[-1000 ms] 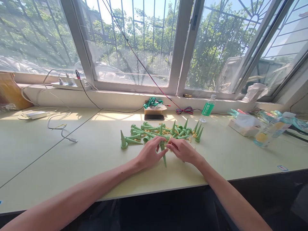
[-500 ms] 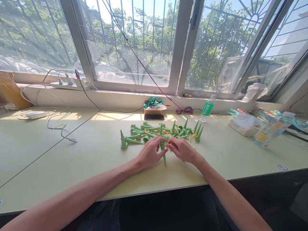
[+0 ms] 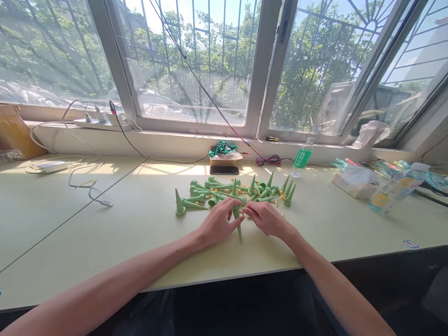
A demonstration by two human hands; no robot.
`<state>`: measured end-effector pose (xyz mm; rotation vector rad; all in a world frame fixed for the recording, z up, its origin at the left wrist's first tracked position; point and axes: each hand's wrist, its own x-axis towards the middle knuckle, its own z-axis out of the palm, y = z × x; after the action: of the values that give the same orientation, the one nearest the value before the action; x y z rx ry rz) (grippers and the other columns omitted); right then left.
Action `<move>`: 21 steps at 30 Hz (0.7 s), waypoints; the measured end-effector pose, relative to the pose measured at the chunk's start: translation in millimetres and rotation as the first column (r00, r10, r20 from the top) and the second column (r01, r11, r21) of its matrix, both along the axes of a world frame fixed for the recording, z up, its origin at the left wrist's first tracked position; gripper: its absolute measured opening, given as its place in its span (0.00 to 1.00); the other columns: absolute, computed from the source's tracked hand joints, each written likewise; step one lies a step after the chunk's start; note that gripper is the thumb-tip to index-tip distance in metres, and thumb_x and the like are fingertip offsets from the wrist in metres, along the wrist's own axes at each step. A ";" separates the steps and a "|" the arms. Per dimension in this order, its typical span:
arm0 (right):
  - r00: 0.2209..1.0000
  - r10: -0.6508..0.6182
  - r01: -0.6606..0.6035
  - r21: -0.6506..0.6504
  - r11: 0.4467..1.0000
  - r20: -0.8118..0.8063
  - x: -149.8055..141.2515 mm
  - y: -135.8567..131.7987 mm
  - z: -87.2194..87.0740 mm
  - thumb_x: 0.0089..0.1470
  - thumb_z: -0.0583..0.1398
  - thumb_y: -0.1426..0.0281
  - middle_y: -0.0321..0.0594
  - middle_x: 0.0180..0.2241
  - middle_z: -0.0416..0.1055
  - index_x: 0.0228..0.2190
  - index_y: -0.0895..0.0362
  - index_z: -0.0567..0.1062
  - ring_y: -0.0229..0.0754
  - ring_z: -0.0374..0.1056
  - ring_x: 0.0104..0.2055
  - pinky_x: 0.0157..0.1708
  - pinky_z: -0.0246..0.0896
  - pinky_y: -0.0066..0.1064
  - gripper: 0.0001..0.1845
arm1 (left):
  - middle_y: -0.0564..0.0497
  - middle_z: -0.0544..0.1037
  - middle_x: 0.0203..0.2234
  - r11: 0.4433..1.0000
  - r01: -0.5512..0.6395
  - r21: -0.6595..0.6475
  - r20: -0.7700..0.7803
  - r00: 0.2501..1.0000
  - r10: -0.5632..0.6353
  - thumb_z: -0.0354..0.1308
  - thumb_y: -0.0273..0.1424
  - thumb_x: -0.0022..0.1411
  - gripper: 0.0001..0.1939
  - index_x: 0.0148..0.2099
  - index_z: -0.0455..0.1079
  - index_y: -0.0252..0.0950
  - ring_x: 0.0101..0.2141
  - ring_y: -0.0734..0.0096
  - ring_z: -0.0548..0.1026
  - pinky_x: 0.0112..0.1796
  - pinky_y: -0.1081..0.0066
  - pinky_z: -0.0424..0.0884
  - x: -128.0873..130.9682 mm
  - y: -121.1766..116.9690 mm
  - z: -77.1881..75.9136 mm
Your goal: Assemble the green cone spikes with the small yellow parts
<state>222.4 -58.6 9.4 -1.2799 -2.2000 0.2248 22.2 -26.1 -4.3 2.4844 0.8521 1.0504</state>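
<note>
My left hand point(image 3: 222, 219) is closed around a green plastic watering spike point(image 3: 240, 232), whose pointed end slants down toward the table's front edge. Thumb and fingers press it from both sides. Right beside it, my right hand point(image 3: 264, 217) pinches a small yellowish piece point(image 3: 242, 212) against the side of the spike; the fingers hide most of this piece. Beyond both hands lies a pile of similar green spikes point(image 3: 219, 185), with small yellow pieces point(image 3: 239, 191) scattered among them. One green spike point(image 3: 179, 205) stands upright at the pile's left, and several more stand at its right.
Behind the pile are a dark phone point(image 3: 224, 171) and a small box point(image 3: 223, 162) with green material in it. A water bottle point(image 3: 302, 158) stands near the sill. A tissue box point(image 3: 355, 184) is on the right, a white cable point(image 3: 91, 193) on the left.
The fingers of my right hand have shifted slightly beside the spike. My left hand and the spike in it have hardly moved.
</note>
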 end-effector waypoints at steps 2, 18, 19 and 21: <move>0.999 0.013 -0.014 -0.004 1.000 -0.037 -0.3 -1.4 1.2 0.64 0.53 0.66 0.33 0.22 0.63 0.29 0.55 0.65 0.35 0.55 0.24 0.26 0.46 0.26 0.11 | 0.52 0.73 0.37 1.000 -0.005 0.002 0.000 1.000 0.005 0.59 0.31 0.61 0.13 0.48 0.65 0.39 0.25 0.78 0.68 0.27 0.74 0.68 -0.3 0.4 0.2; 1.000 0.009 -0.009 -0.005 1.000 -0.008 -1.1 -2.6 3.9 0.65 0.52 0.67 0.34 0.22 0.65 0.30 0.56 0.67 0.36 0.57 0.24 0.27 0.47 0.27 0.12 | 0.51 0.73 0.37 1.000 0.007 -0.003 0.011 1.000 -0.007 0.59 0.32 0.61 0.12 0.48 0.66 0.39 0.24 0.77 0.69 0.27 0.73 0.68 -0.1 -0.7 2.0; 0.999 0.019 -0.019 -0.013 1.000 -0.026 -1.3 -3.3 4.6 0.64 0.52 0.67 0.34 0.23 0.66 0.31 0.56 0.67 0.36 0.58 0.24 0.27 0.48 0.26 0.10 | 0.51 0.73 0.37 1.000 0.008 0.001 0.012 1.000 -0.008 0.59 0.31 0.61 0.12 0.48 0.66 0.39 0.25 0.77 0.69 0.27 0.74 0.68 0.0 -0.4 2.0; 0.998 0.039 -0.040 -0.029 0.999 -0.052 -1.4 -4.1 5.3 0.63 0.54 0.68 0.34 0.25 0.68 0.34 0.55 0.67 0.36 0.59 0.24 0.27 0.49 0.26 0.06 | 0.51 0.73 0.37 1.000 0.007 0.003 0.012 1.000 -0.007 0.59 0.31 0.61 0.12 0.47 0.66 0.39 0.25 0.77 0.69 0.27 0.74 0.68 0.0 0.2 1.9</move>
<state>221.0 -62.8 14.7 -1.2339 -2.1877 0.3033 22.2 -25.9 -2.4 2.4791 0.8378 1.0635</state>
